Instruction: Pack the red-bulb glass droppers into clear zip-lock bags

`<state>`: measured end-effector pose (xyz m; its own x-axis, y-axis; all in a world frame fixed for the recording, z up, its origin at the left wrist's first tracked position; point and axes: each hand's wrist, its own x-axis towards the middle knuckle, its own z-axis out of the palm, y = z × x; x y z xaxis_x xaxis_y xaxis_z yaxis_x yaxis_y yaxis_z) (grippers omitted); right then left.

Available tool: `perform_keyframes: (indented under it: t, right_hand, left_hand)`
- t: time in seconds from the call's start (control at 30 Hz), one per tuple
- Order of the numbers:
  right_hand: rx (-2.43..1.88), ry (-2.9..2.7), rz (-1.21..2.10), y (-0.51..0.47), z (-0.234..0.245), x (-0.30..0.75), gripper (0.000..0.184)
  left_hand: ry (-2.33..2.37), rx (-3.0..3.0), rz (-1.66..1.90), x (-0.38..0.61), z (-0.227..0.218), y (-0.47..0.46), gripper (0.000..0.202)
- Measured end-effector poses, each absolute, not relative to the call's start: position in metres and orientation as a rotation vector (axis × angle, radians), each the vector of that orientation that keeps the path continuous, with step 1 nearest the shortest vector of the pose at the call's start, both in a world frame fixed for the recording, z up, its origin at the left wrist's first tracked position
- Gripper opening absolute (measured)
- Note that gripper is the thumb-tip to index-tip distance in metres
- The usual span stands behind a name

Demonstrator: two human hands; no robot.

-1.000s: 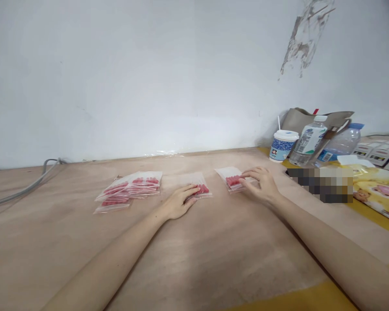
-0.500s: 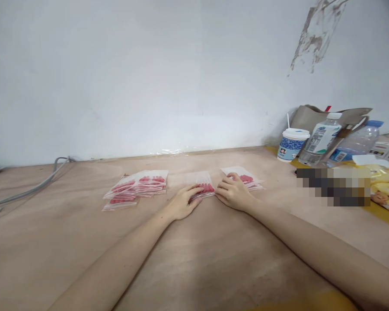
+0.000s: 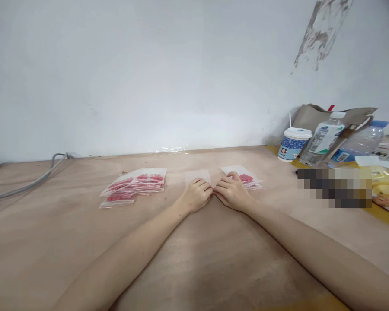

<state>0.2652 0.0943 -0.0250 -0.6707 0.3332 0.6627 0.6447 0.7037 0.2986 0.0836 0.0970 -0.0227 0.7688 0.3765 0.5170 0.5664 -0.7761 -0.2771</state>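
Note:
A small clear zip bag (image 3: 197,175) lies flat between my hands, and its red contents are now covered by my fingers. My left hand (image 3: 197,196) is closed over the bag's near edge, its fingertips at the near right corner. There it meets the fingertips of my right hand (image 3: 232,192), which is curled in a pinch on the same corner. Just behind the right hand lie more zip bags (image 3: 245,178) with red pieces inside. To the left is an overlapping pile of similar filled bags (image 3: 134,185).
At the right stand a blue-and-white paper cup (image 3: 293,144) with a straw, a clear bottle (image 3: 326,138) and a grey-brown bag (image 3: 306,116). A yellow package (image 3: 387,192) lies nearer. A grey cable (image 3: 29,186) runs along the left, and a white wall (image 3: 132,77) closes the back.
My left hand has slid right along the bag's near edge to meet the right hand's fingertips, closing its fingers and covering the red pieces. The right hand has stayed about the same.

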Motion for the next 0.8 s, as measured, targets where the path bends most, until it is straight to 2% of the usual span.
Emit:
perform_keyframes:
  t: [0.43, 0.8]
  right_hand:
    - [-0.730, -2.326, -0.678, 0.092, -0.022, 0.265, 0.021]
    - [-0.728, -2.309, -0.693, 0.089, -0.021, 0.266, 0.020]
  left_hand:
    - [-0.610, -2.452, -0.563, 0.080, -0.019, 0.102, 0.019]
    - [-0.721, -2.411, -0.528, 0.025, -0.008, 0.077, 0.024]
